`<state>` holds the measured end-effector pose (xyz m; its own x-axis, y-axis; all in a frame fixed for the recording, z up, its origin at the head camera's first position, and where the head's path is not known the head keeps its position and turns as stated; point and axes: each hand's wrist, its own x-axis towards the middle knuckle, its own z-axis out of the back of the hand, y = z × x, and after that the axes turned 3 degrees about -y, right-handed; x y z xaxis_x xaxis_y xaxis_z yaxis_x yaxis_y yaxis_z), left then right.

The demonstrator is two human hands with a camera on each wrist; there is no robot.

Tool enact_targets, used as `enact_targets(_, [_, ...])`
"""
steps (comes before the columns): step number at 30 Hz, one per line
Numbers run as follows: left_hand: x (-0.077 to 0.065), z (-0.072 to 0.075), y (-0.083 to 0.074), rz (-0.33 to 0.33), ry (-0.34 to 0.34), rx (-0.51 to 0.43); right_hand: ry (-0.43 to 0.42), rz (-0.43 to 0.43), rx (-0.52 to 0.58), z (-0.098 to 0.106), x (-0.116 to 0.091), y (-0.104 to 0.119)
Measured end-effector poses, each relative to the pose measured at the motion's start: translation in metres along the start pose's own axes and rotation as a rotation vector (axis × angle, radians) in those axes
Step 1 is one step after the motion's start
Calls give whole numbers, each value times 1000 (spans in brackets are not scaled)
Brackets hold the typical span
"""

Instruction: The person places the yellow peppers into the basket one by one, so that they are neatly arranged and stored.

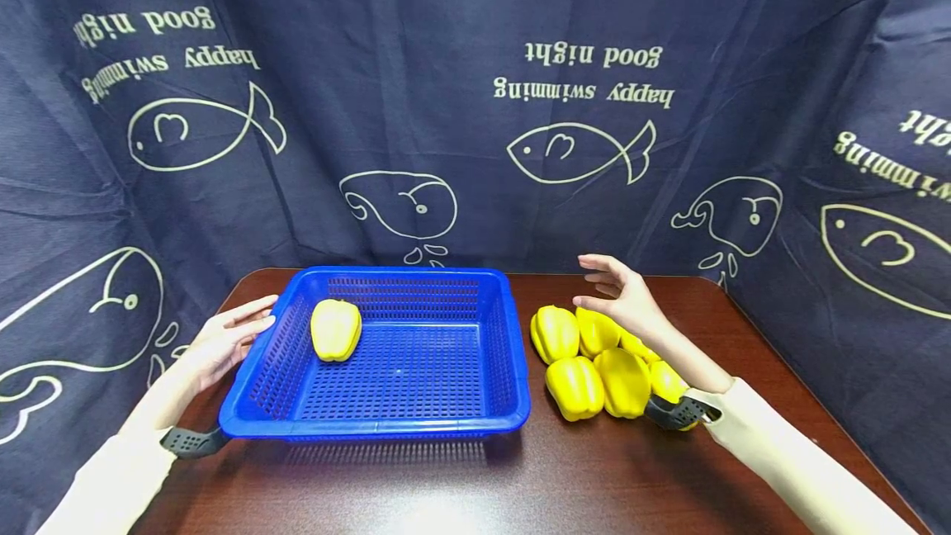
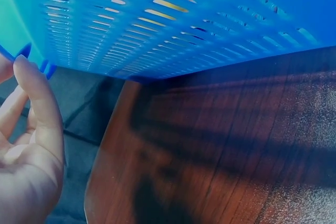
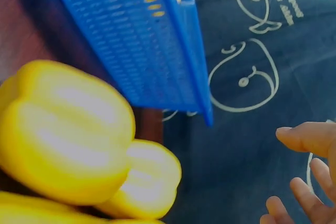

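A blue plastic basket [image 1: 386, 428] with slotted walls stands on the table, one yellow bell pepper [image 1: 336, 329] inside at its left. My left hand [image 1: 226, 341] is at the left rim; in the left wrist view its thumb and a finger pinch the rim edge. To the right of the basket lies a cluster of several yellow bell peppers [image 1: 575, 388], partly covered by my right arm. Above the back of that cluster my right hand [image 1: 620, 295] hovers, fingers apart and holding nothing. The right wrist view shows a large pepper [image 3: 68, 135] close up, apart from the fingertips.
The brown wooden table [image 1: 357, 494] carries the basket and the peppers. A dark blue cloth [image 1: 461, 106] printed with fish and whales hangs behind and on both sides. A dark strap [image 1: 195, 442] sits on the left wrist, another strap [image 1: 676, 411] on the right.
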<state>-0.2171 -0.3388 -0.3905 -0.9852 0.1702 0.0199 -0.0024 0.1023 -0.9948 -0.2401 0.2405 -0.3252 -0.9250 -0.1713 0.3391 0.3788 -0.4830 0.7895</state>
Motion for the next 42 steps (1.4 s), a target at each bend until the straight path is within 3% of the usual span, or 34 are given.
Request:
enact_targets(5, [-1, -1, 1, -4, 16, -33, -21, -20, -39, 9, -12, -13])
enact_targets(22, [-1, -2, 1, -16, 45, -95, -74, 48, -55, 50, -52, -53])
enact_targets(36, [-2, -3, 1, -20, 33, -80, -7, 105, -8, 74, -81, -80])
enact_targets(42, [-3, -4, 0, -14, 21, -50, 38, 68, -17, 81, -92, -89])
